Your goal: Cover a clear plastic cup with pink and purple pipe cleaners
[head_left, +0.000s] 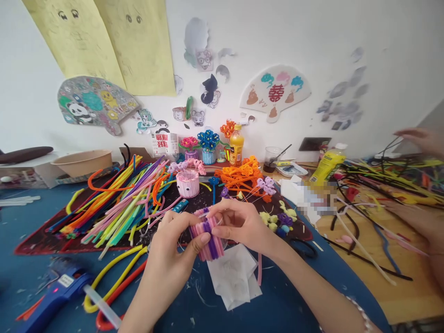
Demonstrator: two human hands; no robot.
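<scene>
My left hand [173, 247] and my right hand [239, 222] meet above the blue table, both closed on a small bundle of pink and purple pipe-cleaner pieces [208, 240]. The left thumb presses on the bundle's front. The right fingers pinch its top edge. Under the bundle lies a sheet of white paper [236, 277]. A pink pipe-cleaner pot [188, 183] stands just behind my hands.
A heap of coloured pipe cleaners [118, 203] lies to the left, a blue glue gun [58, 289] at lower left. Orange pipe-cleaner flowers [239, 178] and a juice bottle [236, 145] stand behind. Another person's hand [421, 138] reaches over black wires at the right.
</scene>
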